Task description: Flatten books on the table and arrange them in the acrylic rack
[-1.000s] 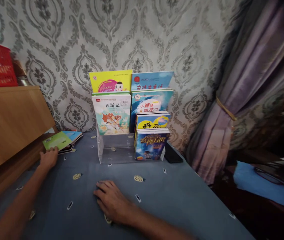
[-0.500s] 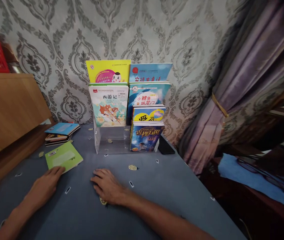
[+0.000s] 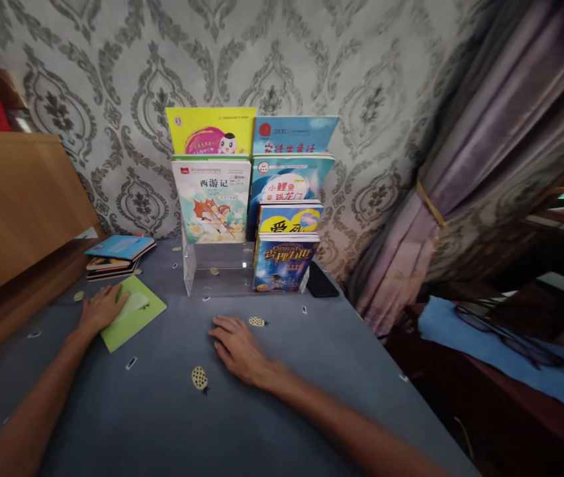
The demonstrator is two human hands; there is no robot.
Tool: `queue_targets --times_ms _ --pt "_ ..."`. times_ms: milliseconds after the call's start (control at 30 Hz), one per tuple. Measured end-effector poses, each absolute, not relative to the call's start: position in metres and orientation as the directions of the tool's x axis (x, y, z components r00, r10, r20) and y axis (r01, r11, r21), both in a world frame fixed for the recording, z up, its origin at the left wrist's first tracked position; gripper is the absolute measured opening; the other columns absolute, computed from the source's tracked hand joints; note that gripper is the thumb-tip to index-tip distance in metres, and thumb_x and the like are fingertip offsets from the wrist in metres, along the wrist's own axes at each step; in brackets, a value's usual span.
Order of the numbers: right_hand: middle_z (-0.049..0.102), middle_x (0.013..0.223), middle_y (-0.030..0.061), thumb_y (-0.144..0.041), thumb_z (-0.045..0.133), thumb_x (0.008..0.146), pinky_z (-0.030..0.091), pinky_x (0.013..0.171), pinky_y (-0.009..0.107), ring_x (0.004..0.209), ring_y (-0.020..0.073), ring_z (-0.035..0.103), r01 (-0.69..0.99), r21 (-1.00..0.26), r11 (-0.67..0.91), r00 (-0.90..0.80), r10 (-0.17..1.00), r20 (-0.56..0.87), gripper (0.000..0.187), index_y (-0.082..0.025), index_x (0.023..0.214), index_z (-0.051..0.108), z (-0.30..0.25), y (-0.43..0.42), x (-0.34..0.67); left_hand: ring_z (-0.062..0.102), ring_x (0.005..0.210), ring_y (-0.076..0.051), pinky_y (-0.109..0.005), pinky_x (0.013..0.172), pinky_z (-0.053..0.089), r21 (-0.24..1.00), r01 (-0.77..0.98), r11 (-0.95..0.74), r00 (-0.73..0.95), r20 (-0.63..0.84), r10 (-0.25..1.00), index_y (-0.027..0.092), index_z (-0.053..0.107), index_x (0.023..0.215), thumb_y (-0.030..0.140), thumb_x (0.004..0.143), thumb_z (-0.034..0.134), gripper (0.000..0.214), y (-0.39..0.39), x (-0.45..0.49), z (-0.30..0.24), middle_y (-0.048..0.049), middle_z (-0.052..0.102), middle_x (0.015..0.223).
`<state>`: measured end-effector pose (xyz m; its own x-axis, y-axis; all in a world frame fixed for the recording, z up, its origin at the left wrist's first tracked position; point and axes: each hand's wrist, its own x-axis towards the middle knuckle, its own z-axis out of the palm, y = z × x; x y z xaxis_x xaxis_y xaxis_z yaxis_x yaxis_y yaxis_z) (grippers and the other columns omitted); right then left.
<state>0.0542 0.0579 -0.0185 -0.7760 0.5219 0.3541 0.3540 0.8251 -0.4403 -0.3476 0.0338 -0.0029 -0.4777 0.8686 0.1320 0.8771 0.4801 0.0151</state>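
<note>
A green book lies flat on the cloth-covered table, with a pale label on its cover. My left hand rests over its left edge, fingers spread and touching the cover. My right hand lies on the tablecloth with loosely bent fingers and nothing in it. Beyond it stands a clear acrylic book rack holding several upright books. These include a white picture book on the left tier and a dark blue book at the right front.
Behind the green book, a small stack of books sits beside the wooden panel. A black phone lies right of the rack. Farther right are a tied curtain and glasses on a blue cloth.
My left hand has moved from the green book's near edge to its left edge, and the book has turned. My right hand has shifted right. The view has tilted slightly down.
</note>
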Motion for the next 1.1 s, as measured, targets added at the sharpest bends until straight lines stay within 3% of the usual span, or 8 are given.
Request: queue_targets --times_ms 133,433,733,933,1100 --pt "0.064 0.136 0.0139 -0.017 0.054 0.093 0.042 0.112 0.047 0.132 0.0239 0.055 0.386 -0.503 0.773 -0.731 0.589 0.345 0.032 -0.017 0.123 0.067 -0.03 0.065 0.072 0.04 0.143 -0.038 -0.06 0.113 0.033 0.039 0.854 0.519 -0.52 0.074 0.851 0.017 0.051 0.143 0.049 0.097 0.029 0.061 0.031 -0.346 -0.007 -0.0178 0.048 0.152" --pt "0.066 0.134 0.0129 -0.015 0.056 0.092 0.042 0.112 0.046 0.132 0.0233 0.056 0.338 -0.622 0.706 -0.699 0.631 0.336 0.031 -0.017 0.12 0.069 -0.034 0.066 0.071 0.033 0.148 -0.035 -0.062 0.114 0.029 0.035 0.922 0.386 -0.387 0.078 0.919 0.018 0.046 0.149 0.047 0.096 0.026 0.065 0.001 -0.312 -0.017 -0.0144 0.04 0.158" --pt "0.067 0.132 0.0122 -0.016 0.052 0.094 0.042 0.112 0.045 0.129 0.0225 0.057 0.324 -0.68 0.658 -0.675 0.664 0.321 0.032 -0.018 0.122 0.067 -0.03 0.065 0.074 0.027 0.151 -0.031 -0.056 0.118 0.026 0.0 0.991 0.133 -0.133 0.085 0.987 0.022 0.04 0.153 0.05 0.098 0.031 0.063 -0.022 -0.248 -0.032 -0.0116 0.033 0.162" --pt "0.067 0.131 0.0126 -0.017 0.052 0.095 0.044 0.111 0.044 0.128 0.0231 0.058 0.286 -0.676 0.679 -0.619 0.669 0.41 0.033 -0.018 0.124 0.065 -0.039 0.069 0.076 0.031 0.15 -0.029 -0.056 0.12 0.024 -0.017 0.997 -0.081 0.083 0.158 0.984 0.024 0.036 0.155 0.055 0.101 0.027 0.063 -0.016 -0.187 -0.039 -0.0107 0.033 0.162" --pt "0.065 0.133 0.0146 -0.014 0.049 0.095 0.042 0.111 0.045 0.129 0.0245 0.056 0.354 -0.573 0.739 -0.607 0.648 0.461 0.032 -0.016 0.123 0.066 -0.026 0.074 0.084 0.031 0.15 -0.031 -0.059 0.119 0.024 0.064 0.983 -0.172 0.156 0.202 0.967 0.021 0.04 0.152 0.056 0.101 0.03 0.063 0.01 -0.132 -0.046 -0.0134 0.035 0.161"
